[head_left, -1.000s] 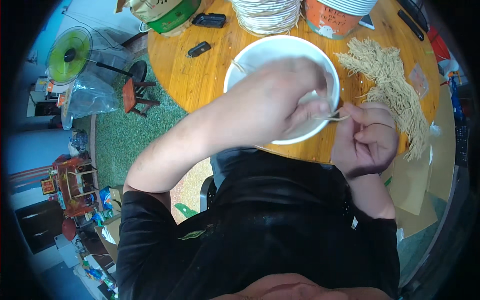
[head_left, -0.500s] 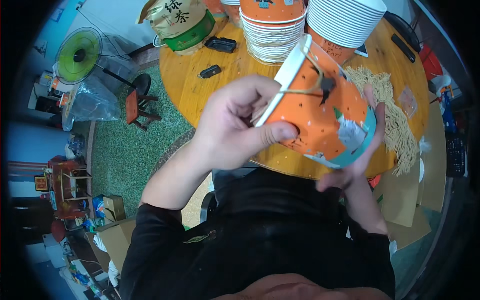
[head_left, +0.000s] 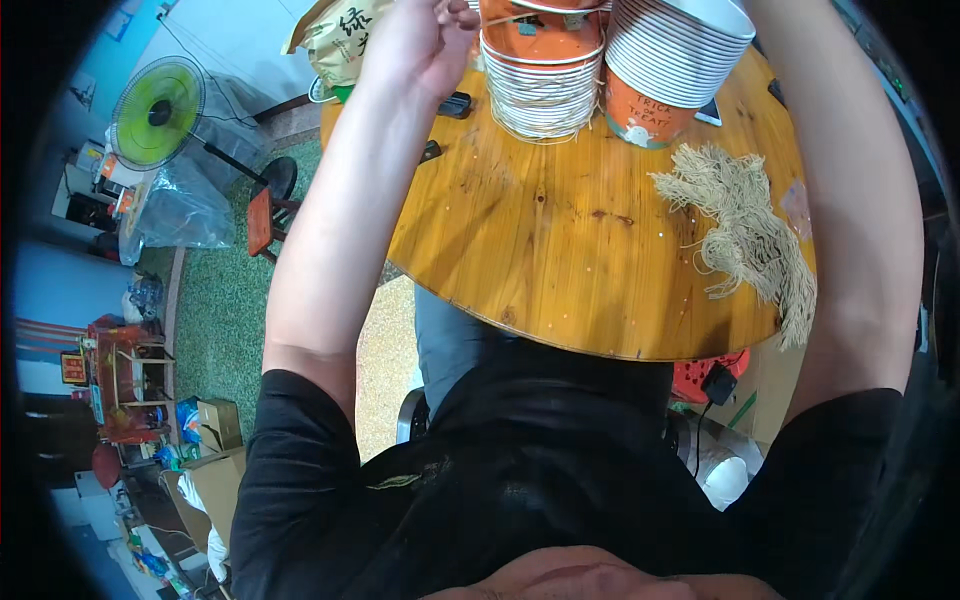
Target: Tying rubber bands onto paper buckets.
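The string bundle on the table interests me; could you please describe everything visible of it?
The string is a loose beige bundle of many thin, soft-looking strands, perhaps cotton. It lies slack on the wooden table, right of centre, running from a ragged upper end through tangled loops to straighter strands trailing at the table's edge. The left hand is away from it; the right hand is out of view.

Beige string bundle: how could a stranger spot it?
Find the wooden table, then look right, lower in the picture than the rightmost bucket stack. The beige string bundle there is a limp heap of loose strands, unlike those nested buckets.
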A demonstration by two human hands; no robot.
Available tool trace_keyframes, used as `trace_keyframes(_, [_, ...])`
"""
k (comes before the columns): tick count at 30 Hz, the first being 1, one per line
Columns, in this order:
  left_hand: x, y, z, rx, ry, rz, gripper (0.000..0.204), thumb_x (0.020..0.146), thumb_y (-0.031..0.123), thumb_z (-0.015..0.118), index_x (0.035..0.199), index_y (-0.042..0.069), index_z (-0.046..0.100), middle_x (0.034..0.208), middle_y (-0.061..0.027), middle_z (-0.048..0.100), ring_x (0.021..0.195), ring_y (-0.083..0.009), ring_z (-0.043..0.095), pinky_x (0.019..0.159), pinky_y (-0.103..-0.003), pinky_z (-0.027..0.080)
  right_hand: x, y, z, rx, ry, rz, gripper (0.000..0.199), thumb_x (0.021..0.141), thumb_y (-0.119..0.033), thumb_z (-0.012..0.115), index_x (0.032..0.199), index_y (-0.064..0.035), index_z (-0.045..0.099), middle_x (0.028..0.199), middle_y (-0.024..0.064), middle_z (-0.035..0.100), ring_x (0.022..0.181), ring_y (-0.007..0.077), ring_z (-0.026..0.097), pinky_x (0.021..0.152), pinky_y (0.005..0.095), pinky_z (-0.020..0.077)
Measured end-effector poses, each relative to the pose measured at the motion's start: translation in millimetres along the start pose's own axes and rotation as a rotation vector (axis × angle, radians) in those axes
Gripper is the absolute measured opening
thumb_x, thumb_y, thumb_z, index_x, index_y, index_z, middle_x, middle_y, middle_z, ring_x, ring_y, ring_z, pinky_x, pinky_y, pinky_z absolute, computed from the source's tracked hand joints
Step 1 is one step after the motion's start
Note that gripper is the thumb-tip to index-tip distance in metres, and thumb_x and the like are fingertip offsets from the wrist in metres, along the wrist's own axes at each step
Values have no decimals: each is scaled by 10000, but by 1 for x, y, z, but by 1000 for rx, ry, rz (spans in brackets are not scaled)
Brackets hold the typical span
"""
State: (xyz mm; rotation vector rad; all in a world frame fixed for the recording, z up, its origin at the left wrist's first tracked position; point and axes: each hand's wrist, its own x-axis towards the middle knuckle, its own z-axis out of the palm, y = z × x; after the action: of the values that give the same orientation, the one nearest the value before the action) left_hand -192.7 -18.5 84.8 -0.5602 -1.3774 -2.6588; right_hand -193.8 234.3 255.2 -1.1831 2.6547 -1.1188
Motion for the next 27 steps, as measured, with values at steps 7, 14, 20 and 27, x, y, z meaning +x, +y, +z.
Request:
trace_keyframes(7, [-28,-40,-63,-200,140,-148,95,1070,147,638,1040,63,669,972,-71,753,912,-203,697,843,-300,562,41,45,86,-658,534,-123,679,852,-651,800,1090,-15,796,1042,258,778,1027,425,744,957,482,586])
trace_keyframes(14, [-63,-64,-55,-41,159,-60,364,1053,120,681,1355,-49,570,1346,-229,653,1367,-352,609,1238,-494,453,50,87,102,-591,569,-226,633,892,-637,758,1004,-15,781,1010,266,769,1013,447,739,940,509,581])
trace_keyframes(20, [-126,-98,-50,478,66,-22,402,987,68,782,1330,-2,584,1343,-119,672,1238,-177,644,1109,-335,510,37,86,107,-456,449,-157,582,905,-560,788,1060,1,777,1075,266,769,1049,423,743,956,495,572])
trace_keyframes(27, [-217,-106,-51,1270,-285,119,493,921,197,830,1342,19,645,1375,-219,665,1369,-428,583,1156,-482,484,-60,50,81,-688,587,151,438,942,-352,778,1157,30,767,1136,259,770,1034,394,746,918,459,580])
